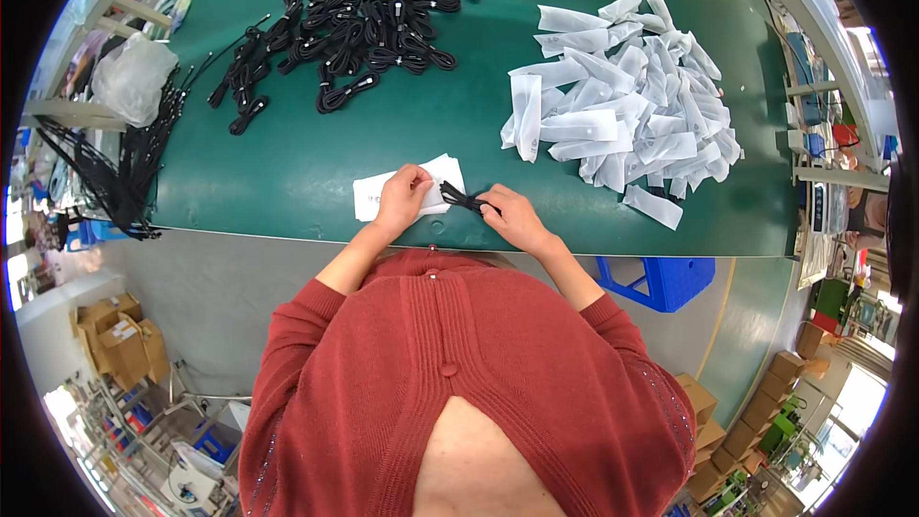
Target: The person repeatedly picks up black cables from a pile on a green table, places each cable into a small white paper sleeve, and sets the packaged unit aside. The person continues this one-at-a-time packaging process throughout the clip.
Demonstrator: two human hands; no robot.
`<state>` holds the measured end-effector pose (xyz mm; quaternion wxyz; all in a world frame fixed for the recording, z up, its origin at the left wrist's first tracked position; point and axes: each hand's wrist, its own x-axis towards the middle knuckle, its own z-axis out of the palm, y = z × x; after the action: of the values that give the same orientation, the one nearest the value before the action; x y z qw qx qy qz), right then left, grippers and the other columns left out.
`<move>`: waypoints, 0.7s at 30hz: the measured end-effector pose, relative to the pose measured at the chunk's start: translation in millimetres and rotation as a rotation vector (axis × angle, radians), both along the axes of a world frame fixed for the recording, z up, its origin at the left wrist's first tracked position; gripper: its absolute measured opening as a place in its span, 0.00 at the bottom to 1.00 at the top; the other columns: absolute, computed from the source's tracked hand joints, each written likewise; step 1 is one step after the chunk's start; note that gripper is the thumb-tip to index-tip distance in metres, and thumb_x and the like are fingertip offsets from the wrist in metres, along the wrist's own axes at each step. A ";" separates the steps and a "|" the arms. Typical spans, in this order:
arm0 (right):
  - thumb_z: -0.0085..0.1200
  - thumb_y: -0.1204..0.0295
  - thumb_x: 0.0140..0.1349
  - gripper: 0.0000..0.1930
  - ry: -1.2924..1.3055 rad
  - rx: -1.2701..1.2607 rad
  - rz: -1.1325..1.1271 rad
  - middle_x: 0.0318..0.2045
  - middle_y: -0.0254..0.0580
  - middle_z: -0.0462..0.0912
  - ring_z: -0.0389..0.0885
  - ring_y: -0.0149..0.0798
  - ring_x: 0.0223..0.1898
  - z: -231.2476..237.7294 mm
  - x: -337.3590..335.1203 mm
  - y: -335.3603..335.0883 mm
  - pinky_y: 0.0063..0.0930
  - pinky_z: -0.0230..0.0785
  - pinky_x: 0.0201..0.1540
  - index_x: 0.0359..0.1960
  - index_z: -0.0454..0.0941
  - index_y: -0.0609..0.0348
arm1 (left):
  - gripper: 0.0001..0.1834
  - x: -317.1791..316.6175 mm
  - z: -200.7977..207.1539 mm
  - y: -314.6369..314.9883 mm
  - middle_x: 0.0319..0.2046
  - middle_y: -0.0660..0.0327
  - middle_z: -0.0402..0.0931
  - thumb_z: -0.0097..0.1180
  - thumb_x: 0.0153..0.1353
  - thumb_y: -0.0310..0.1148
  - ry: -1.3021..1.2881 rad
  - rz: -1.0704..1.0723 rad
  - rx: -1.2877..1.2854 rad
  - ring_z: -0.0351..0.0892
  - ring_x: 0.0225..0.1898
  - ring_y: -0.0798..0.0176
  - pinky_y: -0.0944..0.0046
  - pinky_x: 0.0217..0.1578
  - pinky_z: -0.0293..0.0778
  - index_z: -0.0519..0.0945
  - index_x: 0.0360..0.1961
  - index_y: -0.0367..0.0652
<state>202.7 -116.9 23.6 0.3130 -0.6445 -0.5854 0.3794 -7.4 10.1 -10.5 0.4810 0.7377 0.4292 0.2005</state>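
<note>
You are working at the near edge of a green tabletop (325, 168), with both hands close together in front of your red knitted top (383, 354). Your right hand (517, 220) is holding a folded black cable bundle (459, 196) by its right end, with fingers and thumb closing around it; the looped free end is reaching leftward, over the right part of a small stack of flat white bags (371, 201). Your left hand (407, 195) is resting over the middle of that stack, its thumb and fingertips drawing narrow near the bundle's free end; I cannot tell whether they are pinching a bag or only touching it. The stack is lying slightly fanned out, just beside the tabletop's near edge

Beyond your hands, a heap of black cable bundles (383, 29) is lying toward the far left. On the right, a pile of white sleeves (613, 101) is spreading out, with dark contents showing through a few near its lower side. At the left edge, long loose black cables (144, 163) are hanging down near a crumpled clear plastic bag (134, 77), and a blue stool (670, 280) is standing below the right side
</note>
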 end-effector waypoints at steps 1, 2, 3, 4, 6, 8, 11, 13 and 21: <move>0.48 0.69 0.63 0.13 -0.001 -0.003 0.018 0.35 0.48 0.79 0.77 0.50 0.36 -2.8 0.1 -0.7 0.38 0.70 0.40 0.42 0.80 0.62 | 0.05 -0.5 0.8 0.2 0.31 0.57 0.76 0.59 0.60 0.24 0.009 -0.019 0.001 0.76 0.31 0.61 0.64 0.37 0.73 0.76 0.34 0.36; 0.47 0.68 0.63 0.13 0.067 0.004 0.015 0.33 0.47 0.79 0.76 0.48 0.33 -9.8 -0.1 -1.0 0.37 0.69 0.37 0.41 0.80 0.63 | 0.04 -1.1 2.0 0.3 0.31 0.57 0.76 0.59 0.60 0.24 0.017 -0.038 0.001 0.76 0.32 0.61 0.64 0.37 0.73 0.76 0.34 0.36; 0.46 0.68 0.64 0.14 0.134 0.011 0.012 0.31 0.47 0.79 0.76 0.45 0.30 -15.0 -0.7 0.5 0.36 0.68 0.34 0.41 0.81 0.65 | 0.04 -1.4 4.2 0.1 0.31 0.57 0.76 0.59 0.60 0.24 0.009 -0.078 0.020 0.76 0.32 0.61 0.64 0.37 0.73 0.76 0.34 0.36; 0.45 0.68 0.65 0.15 0.201 0.018 0.011 0.29 0.46 0.79 0.76 0.43 0.27 -19.2 0.2 1.7 0.34 0.68 0.31 0.40 0.81 0.66 | 0.04 -2.2 7.4 -0.5 0.32 0.57 0.76 0.58 0.59 0.23 0.000 -0.118 0.039 0.76 0.33 0.60 0.63 0.38 0.73 0.75 0.34 0.36; 0.44 0.68 0.66 0.16 0.646 -0.363 -0.058 0.25 0.43 0.76 0.71 0.35 0.22 -18.0 7.0 5.7 0.30 0.63 0.26 0.38 0.81 0.70 | 0.04 -3.1 12.5 -2.9 0.33 0.56 0.75 0.58 0.58 0.22 -0.039 -0.194 0.113 0.76 0.36 0.57 0.61 0.39 0.73 0.75 0.33 0.37; 0.43 0.68 0.67 0.17 0.997 -0.633 -0.139 0.22 0.39 0.73 0.65 0.30 0.18 -14.8 7.5 6.9 0.25 0.57 0.22 0.37 0.81 0.72 | 0.05 -4.1 16.8 -5.9 0.34 0.56 0.75 0.58 0.56 0.20 -0.101 -0.268 0.222 0.76 0.38 0.54 0.59 0.41 0.72 0.75 0.33 0.38; 0.44 0.67 0.67 0.18 1.198 -0.742 -0.186 0.21 0.35 0.71 0.62 0.26 0.17 -17.1 3.6 7.8 0.22 0.54 0.20 0.36 0.81 0.73 | 0.07 0.9 37.0 -9.0 0.35 0.57 0.76 0.59 0.52 0.20 -0.119 -0.352 0.352 0.74 0.41 0.50 0.56 0.43 0.71 0.74 0.31 0.40; 0.46 0.66 0.67 0.17 1.081 -0.666 -0.074 0.22 0.36 0.72 0.67 0.28 0.20 -21.2 -1.6 7.5 0.23 0.58 0.22 0.38 0.82 0.71 | 0.08 3.7 42.7 -10.1 0.36 0.57 0.76 0.59 0.52 0.19 -0.110 -0.351 0.368 0.73 0.42 0.50 0.55 0.44 0.70 0.74 0.31 0.40; 0.62 0.79 0.56 0.19 0.330 0.300 -0.250 0.46 0.40 0.71 0.74 0.28 0.31 26.5 -25.2 21.8 0.20 0.68 0.33 0.50 0.77 0.59 | 0.05 16.1 65.2 9.5 0.38 0.59 0.77 0.58 0.56 0.21 -0.192 -0.181 0.456 0.74 0.41 0.57 0.62 0.43 0.69 0.75 0.32 0.39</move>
<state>177.5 -95.0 50.1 0.5407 -0.5877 -0.4921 0.3466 8.8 19.6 54.7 0.3566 0.8401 0.2576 0.3174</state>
